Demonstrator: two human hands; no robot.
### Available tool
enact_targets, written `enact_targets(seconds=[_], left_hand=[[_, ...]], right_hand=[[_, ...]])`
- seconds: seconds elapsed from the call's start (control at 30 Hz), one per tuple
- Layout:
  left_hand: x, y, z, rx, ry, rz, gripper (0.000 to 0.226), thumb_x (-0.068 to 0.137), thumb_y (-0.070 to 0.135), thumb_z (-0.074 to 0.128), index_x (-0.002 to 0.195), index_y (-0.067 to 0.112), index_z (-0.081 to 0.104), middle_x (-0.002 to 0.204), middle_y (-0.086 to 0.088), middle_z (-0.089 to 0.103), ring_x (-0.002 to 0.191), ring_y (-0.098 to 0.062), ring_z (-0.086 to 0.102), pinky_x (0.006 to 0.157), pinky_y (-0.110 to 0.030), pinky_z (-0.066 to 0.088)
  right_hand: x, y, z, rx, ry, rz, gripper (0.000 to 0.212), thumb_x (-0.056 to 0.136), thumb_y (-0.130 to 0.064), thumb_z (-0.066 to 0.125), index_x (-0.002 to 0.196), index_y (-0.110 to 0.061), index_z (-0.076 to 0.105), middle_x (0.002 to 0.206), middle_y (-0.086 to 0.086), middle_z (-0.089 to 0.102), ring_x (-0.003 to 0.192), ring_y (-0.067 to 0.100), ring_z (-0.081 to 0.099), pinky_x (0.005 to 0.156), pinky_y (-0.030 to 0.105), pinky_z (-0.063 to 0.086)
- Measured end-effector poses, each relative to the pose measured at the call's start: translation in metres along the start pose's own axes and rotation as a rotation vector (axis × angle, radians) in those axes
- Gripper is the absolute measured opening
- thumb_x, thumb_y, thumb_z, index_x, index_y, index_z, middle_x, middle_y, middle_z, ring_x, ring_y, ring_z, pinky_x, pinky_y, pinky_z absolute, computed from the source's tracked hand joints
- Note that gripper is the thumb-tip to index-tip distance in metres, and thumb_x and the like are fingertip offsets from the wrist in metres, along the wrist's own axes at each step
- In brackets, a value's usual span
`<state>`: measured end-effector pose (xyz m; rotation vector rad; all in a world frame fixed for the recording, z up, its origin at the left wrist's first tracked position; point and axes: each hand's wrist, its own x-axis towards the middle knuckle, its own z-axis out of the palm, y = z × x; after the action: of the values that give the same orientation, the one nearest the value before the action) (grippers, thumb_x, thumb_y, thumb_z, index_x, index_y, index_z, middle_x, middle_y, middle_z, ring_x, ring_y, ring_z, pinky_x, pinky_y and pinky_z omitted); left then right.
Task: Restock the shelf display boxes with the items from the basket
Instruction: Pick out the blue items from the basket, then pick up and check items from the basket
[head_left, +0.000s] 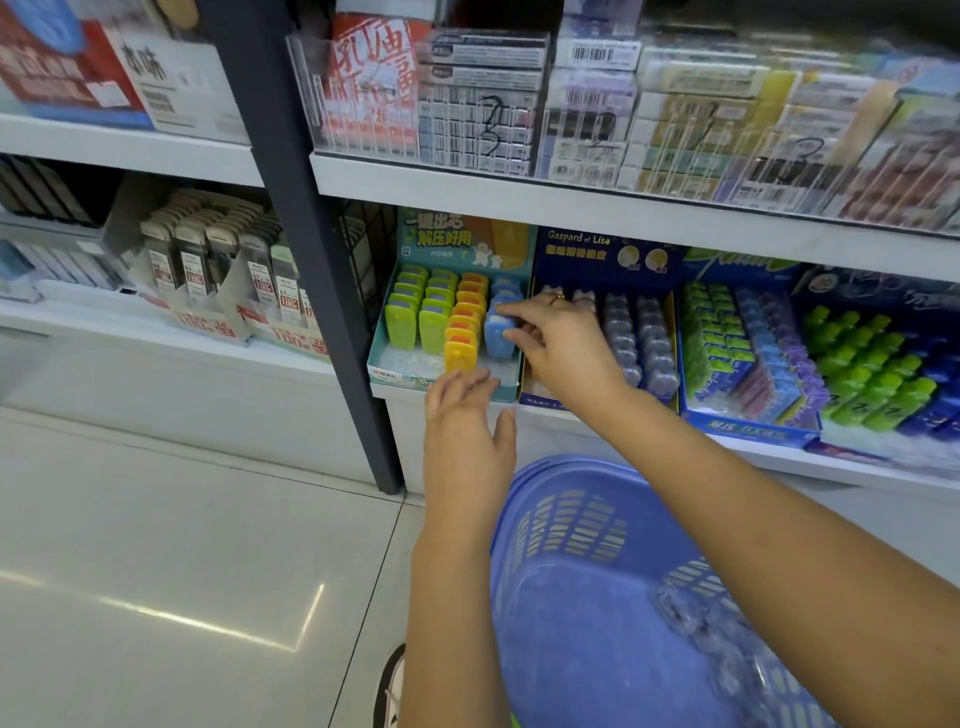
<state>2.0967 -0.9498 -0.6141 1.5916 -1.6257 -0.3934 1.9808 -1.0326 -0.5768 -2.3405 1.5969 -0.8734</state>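
White shop shelving (571, 213) carries a teal cardboard display box (387, 358) with rows of rounded plastic pieces in green, orange and blue. The right hand (563, 345) pinches the front blue piece (497, 332) (glossy, soft-cornered) in its row. The left hand (465, 436) sits at the box's front lip, fingers loose and apart. Below, a slotted blue plastic basket (571, 519) holds clear crinkly packets (701, 618).

- The right hand's (566, 348) fingers covered part of the blue item (496, 332), so its full shape was unclear.
- The basket (550, 467) ran off the bottom edge, its right side behind a forearm (779, 519).
- Clear packets (711, 623) inside it were too blurred to identify.
- A shoe (390, 686) was cut by the bottom edge.
- Print on the top-shelf boxes (675, 114) was too blurred to read.
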Motion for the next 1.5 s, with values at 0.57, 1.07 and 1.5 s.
enact_targets(seconds=[0.57, 1.07, 1.5], left_hand=[[0.001, -0.005, -0.003, 0.051, -0.066, 0.037, 0.04, 0.091, 0.016, 0.058, 0.131, 0.009, 0.055, 0.135, 0.001, 0.05, 0.132, -0.013, 0.03, 0.097, 0.002, 0.005], [-0.015, 0.027, -0.016, -0.073, -0.145, -0.023, 0.015, 0.093, 0.018, 0.056, 0.1, 0.013, 0.068, 0.097, -0.001, 0.068, 0.085, -0.014, 0.064, 0.074, -0.016, 0.047], [-0.125, -0.019, 0.073, 0.789, -1.426, -0.383, 0.031, 0.089, 0.012, 0.054, 0.116, 0.0, 0.062, 0.123, -0.018, 0.061, 0.11, -0.032, 0.061, 0.092, -0.041, 0.048]], right_hand=[[0.015, 0.005, -0.006, -0.107, -0.173, -0.048, 0.026, 0.095, -0.01, 0.052, 0.115, 0.003, 0.063, 0.115, 0.021, 0.057, 0.106, 0.033, 0.055, 0.089, 0.035, 0.042], [-0.041, 0.004, -0.02, -0.241, -0.117, -0.114, 0.038, 0.092, -0.015, 0.053, 0.13, -0.008, 0.049, 0.125, 0.015, 0.042, 0.104, 0.032, 0.05, 0.082, 0.042, 0.047], [-0.264, 0.063, 0.084, 0.141, -1.111, 0.37, 0.043, 0.077, -0.026, 0.071, 0.117, -0.014, 0.062, 0.114, 0.009, 0.067, 0.098, 0.02, 0.061, 0.084, 0.024, 0.043]])
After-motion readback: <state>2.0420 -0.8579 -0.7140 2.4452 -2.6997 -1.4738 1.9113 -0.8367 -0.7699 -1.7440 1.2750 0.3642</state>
